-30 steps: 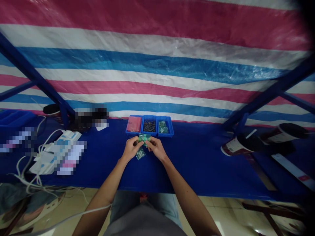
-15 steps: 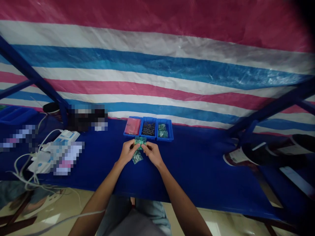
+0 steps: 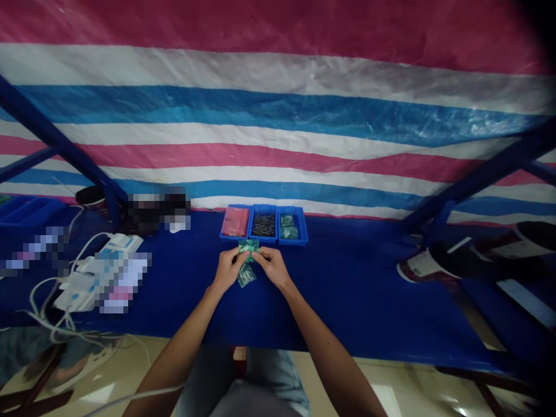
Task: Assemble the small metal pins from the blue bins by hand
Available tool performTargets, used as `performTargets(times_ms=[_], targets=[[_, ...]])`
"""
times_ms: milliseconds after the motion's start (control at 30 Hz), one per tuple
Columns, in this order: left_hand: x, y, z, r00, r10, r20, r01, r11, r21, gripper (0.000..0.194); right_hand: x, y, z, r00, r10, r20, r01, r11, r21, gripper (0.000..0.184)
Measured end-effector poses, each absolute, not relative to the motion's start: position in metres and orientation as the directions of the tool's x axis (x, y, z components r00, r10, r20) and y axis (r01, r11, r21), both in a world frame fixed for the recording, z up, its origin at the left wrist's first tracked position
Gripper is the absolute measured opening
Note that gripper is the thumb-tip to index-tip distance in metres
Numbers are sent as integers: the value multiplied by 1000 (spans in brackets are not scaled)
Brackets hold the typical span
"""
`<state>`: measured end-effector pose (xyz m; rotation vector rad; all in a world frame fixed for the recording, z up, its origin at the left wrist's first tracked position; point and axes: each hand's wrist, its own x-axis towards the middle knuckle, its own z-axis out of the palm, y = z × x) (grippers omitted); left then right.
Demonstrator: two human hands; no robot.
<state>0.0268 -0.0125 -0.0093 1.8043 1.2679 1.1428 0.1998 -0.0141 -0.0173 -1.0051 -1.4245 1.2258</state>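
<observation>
Between both hands is a small clear green-tinted plastic bag point(image 3: 249, 247), pinched at its lower edge. My left hand point(image 3: 228, 269) is closed on its left side, thumb toward the middle. On the other side my right hand point(image 3: 272, 266) grips it the same way, the thumbs nearly touching. Another small bag with greenish contents point(image 3: 247, 276) shows just below the fingers, over the blue table. Beyond the hands stand three blue bins: one with pink bags point(image 3: 236, 222), one with dark screws point(image 3: 263, 225), one with more small green bags point(image 3: 288, 226).
White power strips point(image 3: 93, 272) with tangled cables lie on the left of the blue table point(image 3: 347, 289). Dark-lidded tubs point(image 3: 428, 262) and a pale flat object point(image 3: 527, 301) are at the right. A striped tarp point(image 3: 278, 133) hangs behind, with blue frame bars at both sides.
Both hands remain on the bag, and the thumbs have come closer together over it. The view has shifted and tilted slightly.
</observation>
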Motion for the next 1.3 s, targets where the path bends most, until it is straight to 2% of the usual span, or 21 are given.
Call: performTargets(times_ms=[200,400,867,1067,1300], targets=[[25,-11,-12,152,955,255,357,-293,887,36,201,-8,-19,-171,969,176,-12,177,-984,50],[25,-9,-17,135,961,243,314,-274,909,41,203,-9,-18,-217,961,169,33,180,-983,49],[25,-13,-15,71,974,216,317,-227,921,43,204,-9,-21,-208,974,86,-31,82,-996,46],[25,-13,-9,119,973,196,307,-224,925,45,204,-12,-16,-265,963,51,-69,33,-997,48],[28,-13,-6,203,958,204,289,-258,922,40,205,-13,-14,-292,952,94,-107,65,-992,45]])
